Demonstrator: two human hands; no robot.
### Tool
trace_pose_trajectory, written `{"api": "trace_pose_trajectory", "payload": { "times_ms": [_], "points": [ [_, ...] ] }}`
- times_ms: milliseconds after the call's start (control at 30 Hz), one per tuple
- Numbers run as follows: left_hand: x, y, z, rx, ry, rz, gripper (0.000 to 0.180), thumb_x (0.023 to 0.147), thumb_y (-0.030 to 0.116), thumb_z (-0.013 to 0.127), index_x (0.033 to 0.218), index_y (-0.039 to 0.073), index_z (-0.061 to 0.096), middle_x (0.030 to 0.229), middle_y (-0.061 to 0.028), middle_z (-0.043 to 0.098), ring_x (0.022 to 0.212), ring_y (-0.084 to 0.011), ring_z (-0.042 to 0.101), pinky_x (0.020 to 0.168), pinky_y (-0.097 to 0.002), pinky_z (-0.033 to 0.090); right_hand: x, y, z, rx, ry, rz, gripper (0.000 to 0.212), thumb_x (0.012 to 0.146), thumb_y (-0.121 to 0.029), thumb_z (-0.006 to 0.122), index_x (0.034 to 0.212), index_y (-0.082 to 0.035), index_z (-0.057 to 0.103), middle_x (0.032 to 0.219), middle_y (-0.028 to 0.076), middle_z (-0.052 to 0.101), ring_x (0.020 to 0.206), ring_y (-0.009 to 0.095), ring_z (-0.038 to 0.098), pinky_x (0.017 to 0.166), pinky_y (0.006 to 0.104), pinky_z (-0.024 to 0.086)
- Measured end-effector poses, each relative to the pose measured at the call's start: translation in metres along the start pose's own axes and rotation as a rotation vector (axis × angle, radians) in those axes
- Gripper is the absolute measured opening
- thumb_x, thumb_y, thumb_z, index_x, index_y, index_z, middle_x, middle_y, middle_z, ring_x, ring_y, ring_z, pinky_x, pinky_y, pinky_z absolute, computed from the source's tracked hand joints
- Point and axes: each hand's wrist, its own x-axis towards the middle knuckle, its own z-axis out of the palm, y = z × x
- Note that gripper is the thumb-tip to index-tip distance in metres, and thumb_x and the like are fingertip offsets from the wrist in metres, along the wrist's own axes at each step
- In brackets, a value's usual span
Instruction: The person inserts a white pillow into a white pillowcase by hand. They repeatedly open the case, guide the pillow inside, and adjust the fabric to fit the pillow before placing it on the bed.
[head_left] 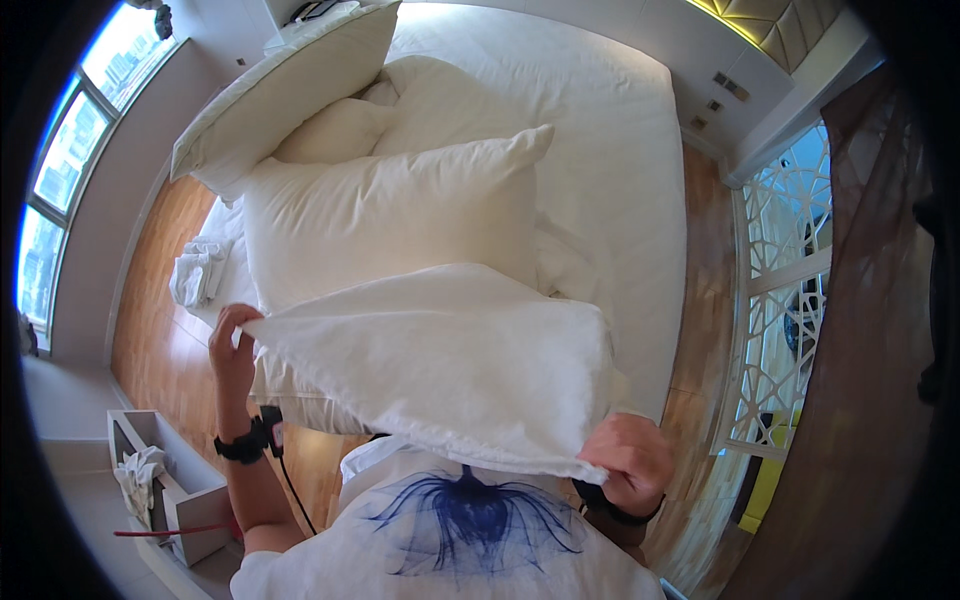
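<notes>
A white pillowcase (460, 360) stretches slantwise between my two hands in front of the bed. My left hand (233, 338) pinches one corner of it, raised at the left. Lower and to the right, my right hand (632, 458) is closed round another corner near my body. Just beyond the cloth lies a plump cream pillow (400, 215), its near edge covered by the pillowcase. A second pillow (285, 100) leans on its side behind it at the far left. Whether the pillowcase is open along its near edge cannot be made out.
Under the pillows is a large bed (625, 150) with a white sheet. Folded white linen (200, 270) rests at its left edge. An open drawer unit (190, 485) with crumpled cloth stands at the lower left. A white lattice screen (785, 260) rises on the right.
</notes>
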Motion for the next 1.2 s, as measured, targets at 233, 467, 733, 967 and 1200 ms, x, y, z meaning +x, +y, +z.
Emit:
{"api": "trace_pose_trajectory", "payload": {
  "times_ms": [233, 467, 733, 967, 1200],
  "points": [
    [-0.040, 0.009, -0.002, -0.611, -0.182, -0.060, 0.013, 0.082, -0.005, 0.063, 0.089, 0.005, 0.058, 0.095, -0.0073, 0.065, 0.093, -0.0236, 0.060, 0.087, -0.0371, 0.047, -0.026, 0.016, -0.005, -0.051, 0.243, 0.547, 0.006, 0.082, 0.002, 0.064, 0.087, 0.000, 0.062, 0.076, 0.012, 0.066, 0.068, 0.025, 0.063, 0.068, 0.0356, 0.050],
    [-0.023, 0.020, -0.005, 0.037, -0.536, -0.311, 0.031, 0.075, 0.003, 0.076, 0.104, 0.002, 0.063, 0.098, -0.0087, 0.068, 0.092, -0.0225, 0.063, 0.083, -0.0356, 0.048, -0.028, 0.001, -0.009, 0.075, 0.311, 0.150, 0.009, 0.082, -0.001, 0.068, 0.080, -0.001, 0.059, 0.072, 0.011, 0.065, 0.065, 0.023, 0.061, 0.060, 0.0327, 0.046],
    [-0.011, 0.145, 0.039, -0.275, -0.677, 0.246, 0.073, 0.058, 0.025, 0.092, 0.122, 0.006, 0.062, 0.122, -0.0095, 0.065, 0.116, -0.0330, 0.059, 0.101, -0.0409, 0.045, 0.030, 0.007, 0.052, -0.080, -0.143, -0.076, 0.023, 0.072, -0.006, 0.080, 0.090, -0.003, 0.067, 0.078, 0.007, 0.064, 0.066, 0.024, 0.060, 0.060, 0.0354, 0.048],
    [-0.019, 0.197, 0.077, -0.369, -0.489, 0.464, 0.041, 0.069, 0.017, 0.087, 0.100, 0.005, 0.064, 0.080, -0.0073, 0.066, 0.072, -0.0269, 0.063, 0.066, -0.0369, 0.049, 0.043, 0.011, 0.080, -0.066, -0.052, -0.027, 0.019, 0.077, -0.008, 0.079, 0.091, -0.005, 0.066, 0.079, 0.004, 0.064, 0.072, 0.023, 0.061, 0.065, 0.0331, 0.045],
    [-0.023, 0.186, 0.080, -0.444, -0.420, 0.533, 0.027, 0.068, 0.000, 0.078, 0.090, 0.005, 0.063, 0.075, -0.0069, 0.062, 0.066, -0.0252, 0.060, 0.062, -0.0349, 0.047, 0.025, 0.027, 0.066, -0.176, 0.008, -0.026, 0.019, 0.076, -0.005, 0.076, 0.093, -0.006, 0.067, 0.086, 0.004, 0.067, 0.079, 0.023, 0.062, 0.077, 0.0362, 0.043]
  ]
}}
